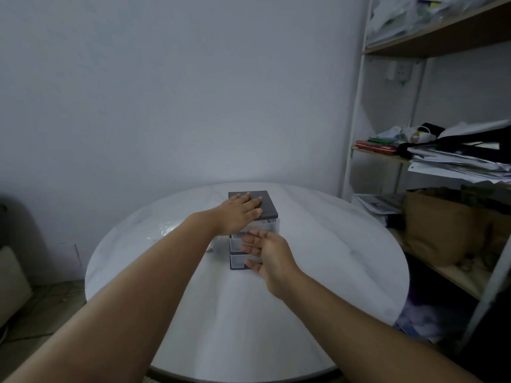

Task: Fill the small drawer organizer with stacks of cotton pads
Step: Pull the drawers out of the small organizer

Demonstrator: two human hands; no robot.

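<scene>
A small drawer organizer [266, 207] with a dark grey top and clear drawers stands in the middle of the round white table [318, 272]. My left hand [240, 214] rests flat on its top, fingers straight. My right hand [266, 252] is in front of the drawers, fingers loosely spread against the drawer fronts; whether it grips a handle is hidden. A clear plastic pack [166, 230] lies on the table to the left of my left forearm, its contents unclear.
A white metal shelf unit [356, 106] stands at the right, loaded with papers, bags and a brown cardboard box [439, 225]. A plain wall rises behind the table. A beige box [11, 283] sits on the floor at the left.
</scene>
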